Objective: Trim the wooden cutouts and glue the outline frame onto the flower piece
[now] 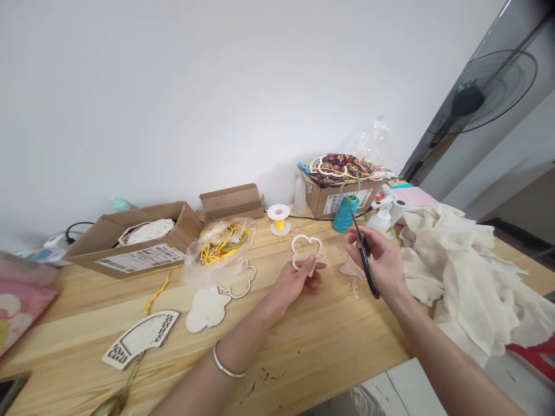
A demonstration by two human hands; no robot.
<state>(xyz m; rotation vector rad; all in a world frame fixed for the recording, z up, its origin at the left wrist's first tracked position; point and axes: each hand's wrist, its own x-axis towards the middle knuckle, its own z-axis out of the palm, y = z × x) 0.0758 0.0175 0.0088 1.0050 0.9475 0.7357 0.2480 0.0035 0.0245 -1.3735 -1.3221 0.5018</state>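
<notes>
In my left hand [299, 277] is a pale wooden cloud-shaped frame [295, 245], pinched between thumb and fingers above the table. My right hand [384, 260] is closed around a slim black-handled tool with a narrow, pointed end [368, 268]; its exact kind is unclear. The tip points up and away, close to a teal thread cone [344, 215]. Left of my left hand, another thin cloud-shaped frame [249, 283] lies beside a solid pale cloud-shaped piece [207, 309]. Farther left is a fan-shaped wooden piece [141, 338] with a yellow cord [158, 292].
A spool of yellow cord [278, 219] stands near the wall. Cardboard boxes [139, 260] [318, 199] hold craft pieces, and a plastic bag [217, 254] contains coloured cords. Crumpled cream cloth [472, 277] covers the right side. A fan [468, 99] stands beyond.
</notes>
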